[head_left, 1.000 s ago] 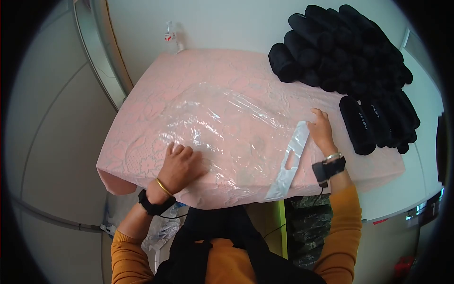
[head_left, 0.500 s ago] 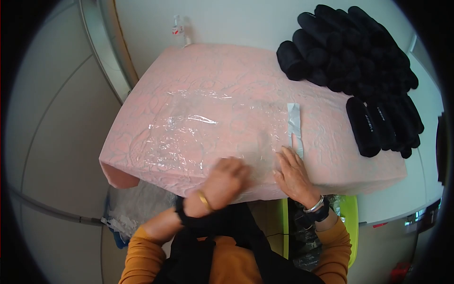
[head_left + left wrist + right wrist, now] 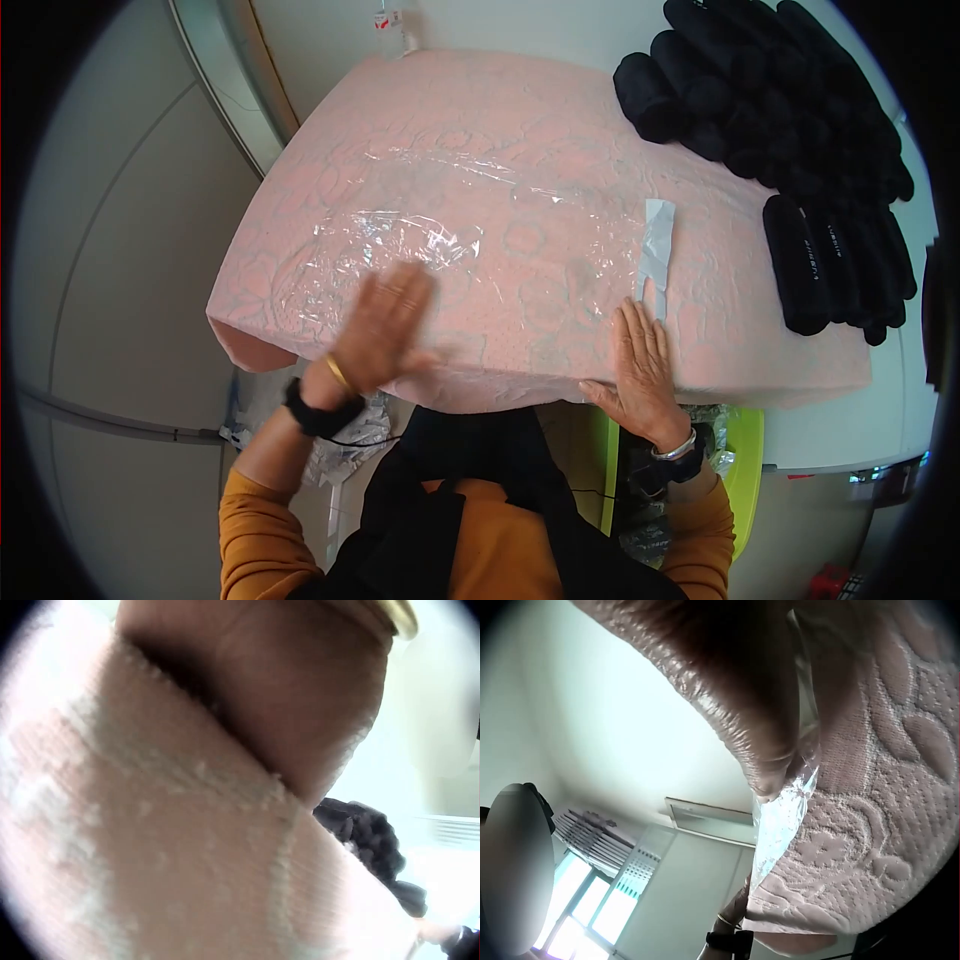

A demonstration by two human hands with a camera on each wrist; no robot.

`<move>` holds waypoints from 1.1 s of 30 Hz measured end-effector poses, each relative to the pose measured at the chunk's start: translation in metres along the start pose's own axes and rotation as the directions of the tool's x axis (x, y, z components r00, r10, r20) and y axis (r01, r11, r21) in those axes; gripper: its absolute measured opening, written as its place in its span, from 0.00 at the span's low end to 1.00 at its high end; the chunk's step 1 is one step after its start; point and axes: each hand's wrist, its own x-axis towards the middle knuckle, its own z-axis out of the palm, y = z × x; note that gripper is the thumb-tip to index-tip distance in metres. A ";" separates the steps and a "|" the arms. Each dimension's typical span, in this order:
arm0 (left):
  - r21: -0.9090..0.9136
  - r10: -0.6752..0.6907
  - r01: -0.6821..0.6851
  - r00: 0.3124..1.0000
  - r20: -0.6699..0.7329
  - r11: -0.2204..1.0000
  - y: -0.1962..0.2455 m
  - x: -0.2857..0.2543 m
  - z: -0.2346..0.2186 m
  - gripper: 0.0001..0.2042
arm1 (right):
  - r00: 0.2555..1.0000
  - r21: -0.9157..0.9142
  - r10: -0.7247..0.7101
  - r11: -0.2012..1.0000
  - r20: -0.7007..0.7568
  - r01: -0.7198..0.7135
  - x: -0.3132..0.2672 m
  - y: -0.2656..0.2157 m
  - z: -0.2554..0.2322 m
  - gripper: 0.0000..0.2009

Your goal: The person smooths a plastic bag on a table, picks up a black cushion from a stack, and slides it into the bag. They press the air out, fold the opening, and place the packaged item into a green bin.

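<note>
A clear plastic bag [image 3: 440, 240] lies spread over the pink patterned cloth [image 3: 500, 100] on the table, with a white strip [image 3: 656, 240] along its right end. My left hand [image 3: 385, 325], blurred and with straight fingers, is over the bag's near left part. In the left wrist view its palm side sits close to the cloth. My right hand [image 3: 643, 368] lies with fingers extended at the lower end of the white strip, fingertips touching it. The right wrist view has the shiny film [image 3: 780, 825] right by the thumb.
Black rolled bundles [image 3: 740, 90] are piled at the back right, and several more [image 3: 800, 265] lie in front of them. At the back left stands a clear bottle [image 3: 389, 30]. Below the table's front edge is a green bin [image 3: 745, 480] with packaging inside.
The bag has gone from raised and crumpled to flatter. My right hand let go of the strip's upper end and came down to its lower end. My left hand swept right, then back left.
</note>
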 end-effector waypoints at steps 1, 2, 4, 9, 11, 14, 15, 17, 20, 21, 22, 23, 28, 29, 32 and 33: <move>0.070 -0.078 0.076 0.997 0.014 0.995 -0.024 -0.010 0.000 0.42 | 1.000 0.006 -0.004 1.000 0.001 0.004 0.001 0.001 0.003 0.47; 0.076 -0.169 0.166 0.985 0.034 0.983 -0.043 -0.018 -0.005 0.43 | 1.000 0.013 -0.008 1.000 -0.001 0.008 0.001 0.001 0.003 0.46; 0.084 -0.254 0.250 0.966 0.049 0.965 -0.071 -0.029 -0.012 0.43 | 1.000 0.016 -0.010 1.000 -0.011 0.010 0.000 0.002 0.002 0.46; 0.086 -0.438 0.430 0.893 0.102 0.899 -0.086 -0.034 -0.019 0.43 | 0.999 0.025 -0.029 0.999 -0.038 0.030 -0.005 0.013 0.004 0.42; 0.084 -0.444 0.437 0.890 0.106 0.896 -0.075 -0.025 -0.029 0.44 | 0.994 0.447 -0.006 0.893 -0.108 0.054 -0.006 0.037 0.006 0.40; 0.270 -0.412 0.410 0.910 -0.049 0.871 -0.040 -0.007 -0.058 0.41 | 0.988 0.585 0.029 0.808 -0.155 0.068 0.005 0.044 -0.022 0.39; 0.120 -0.252 0.266 0.960 -0.120 0.957 -0.032 0.004 -0.060 0.42 | 0.987 0.551 0.036 0.833 -0.154 0.055 0.008 0.040 -0.034 0.39; -0.099 -0.068 0.048 0.974 -0.214 0.994 0.008 0.038 -0.061 0.43 | 0.988 0.517 0.020 0.854 -0.153 0.063 0.015 0.032 -0.036 0.38; -0.277 0.195 -0.245 0.961 -0.196 0.929 0.074 0.086 -0.012 0.41 | 0.993 0.299 -0.117 0.947 -0.025 0.119 0.040 0.027 -0.019 0.42; -0.321 0.249 -0.249 0.968 -0.040 0.914 0.097 0.098 -0.017 0.40 | 0.990 0.294 -0.133 0.946 -0.041 0.139 0.044 0.026 -0.015 0.42; -0.317 0.241 -0.221 0.970 0.023 0.922 0.118 0.109 -0.012 0.40 | 0.993 0.273 -0.120 0.954 -0.016 0.120 0.042 0.025 -0.008 0.43; -0.316 0.231 -0.193 0.969 0.089 0.929 0.128 0.117 -0.006 0.40 | 0.994 0.254 -0.104 0.962 0.011 0.098 0.039 0.026 -0.002 0.45; -0.163 0.178 -0.141 0.954 0.241 0.976 0.078 0.121 0.021 0.40 | 0.995 0.081 -0.068 0.995 0.070 0.062 0.022 0.034 0.003 0.50; -0.161 0.166 -0.134 0.964 0.206 0.978 0.056 0.116 0.019 0.40 | 0.995 0.094 -0.058 0.994 0.079 0.051 0.019 0.034 0.005 0.50; -0.103 -0.050 0.083 0.956 0.288 0.991 -0.028 0.108 0.009 0.42 | 0.995 0.071 -0.064 0.996 0.080 0.058 0.021 0.033 0.005 0.49; -0.041 -0.154 0.175 0.939 0.308 0.984 -0.056 0.099 0.003 0.43 | 0.995 0.069 -0.060 0.996 0.081 0.055 0.023 0.034 0.005 0.49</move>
